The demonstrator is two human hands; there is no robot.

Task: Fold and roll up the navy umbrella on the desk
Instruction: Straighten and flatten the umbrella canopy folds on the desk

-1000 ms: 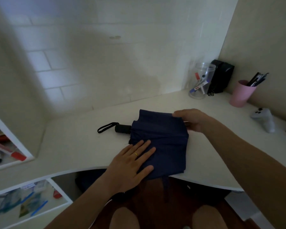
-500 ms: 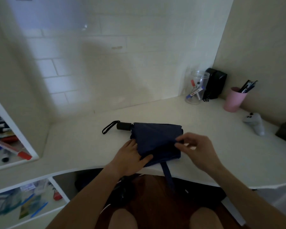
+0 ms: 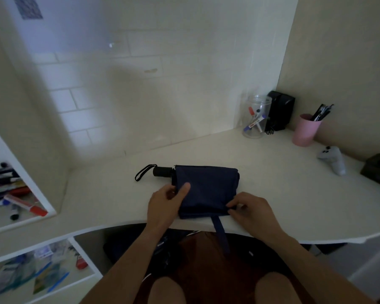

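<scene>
Since a moment ago, both my hands have shifted along the umbrella (image 3: 206,189): my left hand (image 3: 162,207) now grips its left edge near the handle (image 3: 162,171), thumb laid on top of the navy cloth and fingers curled under it, while my right hand (image 3: 252,212) has dropped to the near right corner, where its fingertips pinch the folded cloth. My two forearms reach in from below, wrists bent slightly inward toward each other. My umbrella lies flat on the worktop (image 3: 283,194) close to its near edge, folded into a rough rectangle, with the black handle and its wrist loop (image 3: 143,172) sticking out to the left. Its closing strap (image 3: 220,233) hangs over the worktop's edge between my hands. At the back right stand a clear jar (image 3: 256,117), a pink cup (image 3: 306,132) of pens and a white controller (image 3: 332,159).
</scene>
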